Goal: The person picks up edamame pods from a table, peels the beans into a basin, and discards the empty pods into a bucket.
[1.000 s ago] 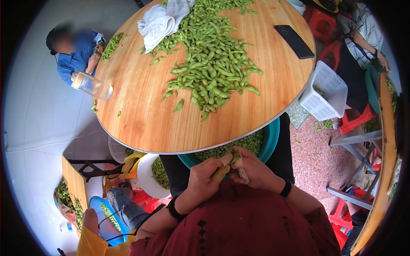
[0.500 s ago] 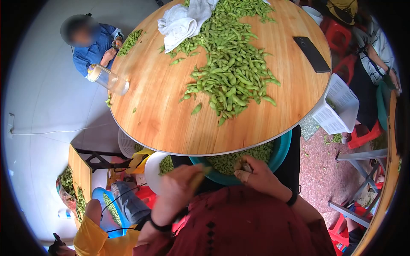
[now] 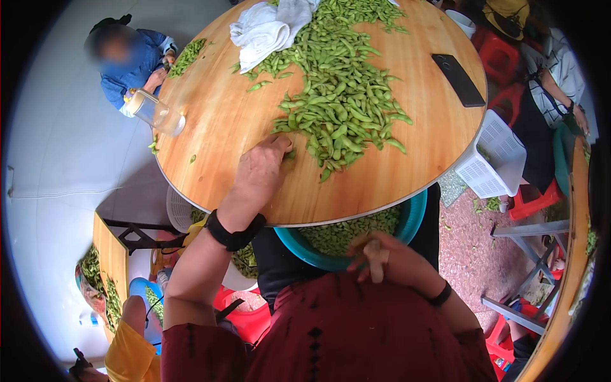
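My left hand [image 3: 262,164] is stretched over the round wooden table [image 3: 223,172], its fingers closed at a green soybean pod [image 3: 291,155] by the near left edge of the pile. Most of that pod is hidden under the fingertips. A long heap of soybean pods [image 3: 347,105] runs down the middle of the table. Close to my body, my right hand [image 3: 398,260] hovers over the near rim of a teal basin [image 3: 417,219] of shelled green beans [image 3: 337,237]. Its fingers are loosely bent and apart, with a pale tan covering on one digit; I see nothing held.
On the table are a white cloth [image 3: 264,35], a black phone [image 3: 458,79] and a clear bottle [image 3: 168,120] at the left edge. A person in blue [image 3: 130,73] sits behind a small pod pile. A white plastic basket [image 3: 496,156] and red stools [image 3: 499,57] stand at right.
My left hand has gone from above my lap forward onto the table, to a pod beside the heap. My right hand has stayed near the basin, its fingers loosening. The view has shifted slightly.
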Action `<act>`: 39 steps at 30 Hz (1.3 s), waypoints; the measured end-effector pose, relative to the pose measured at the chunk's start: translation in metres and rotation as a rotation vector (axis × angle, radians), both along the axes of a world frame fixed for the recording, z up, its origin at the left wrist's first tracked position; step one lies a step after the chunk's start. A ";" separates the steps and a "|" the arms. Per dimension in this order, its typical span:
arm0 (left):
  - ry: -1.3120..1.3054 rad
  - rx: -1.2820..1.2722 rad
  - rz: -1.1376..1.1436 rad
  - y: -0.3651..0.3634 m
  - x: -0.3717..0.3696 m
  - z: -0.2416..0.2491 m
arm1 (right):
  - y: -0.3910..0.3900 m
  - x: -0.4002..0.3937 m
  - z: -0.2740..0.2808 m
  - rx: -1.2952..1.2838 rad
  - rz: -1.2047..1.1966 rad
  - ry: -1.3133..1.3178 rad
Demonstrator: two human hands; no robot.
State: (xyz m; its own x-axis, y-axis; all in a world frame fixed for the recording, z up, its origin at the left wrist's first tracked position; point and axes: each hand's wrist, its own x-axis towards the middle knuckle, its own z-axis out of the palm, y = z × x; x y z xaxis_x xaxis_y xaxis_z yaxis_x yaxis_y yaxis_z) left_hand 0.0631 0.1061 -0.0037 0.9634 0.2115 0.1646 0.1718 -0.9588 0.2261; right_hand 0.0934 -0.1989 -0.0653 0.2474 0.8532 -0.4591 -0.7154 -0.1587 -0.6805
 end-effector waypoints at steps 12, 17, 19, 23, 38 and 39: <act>-0.123 0.004 -0.146 -0.015 -0.017 -0.005 | 0.007 0.010 0.046 0.022 0.019 -0.443; -0.014 -0.604 -0.253 -0.074 -0.044 0.024 | 0.023 0.004 0.044 0.188 -0.252 -0.928; 0.007 -0.691 -0.211 -0.083 -0.052 0.022 | 0.021 0.010 0.044 0.183 -0.181 -0.954; -0.011 -0.819 -0.222 -0.089 -0.056 0.023 | 0.023 0.008 0.046 0.161 -0.063 -0.954; -0.115 -1.192 -0.103 -0.098 -0.061 0.005 | 0.027 0.001 0.042 0.044 -0.067 -1.165; -0.125 -1.046 -0.125 -0.097 -0.061 0.007 | 0.028 0.000 0.042 0.043 -0.068 -1.164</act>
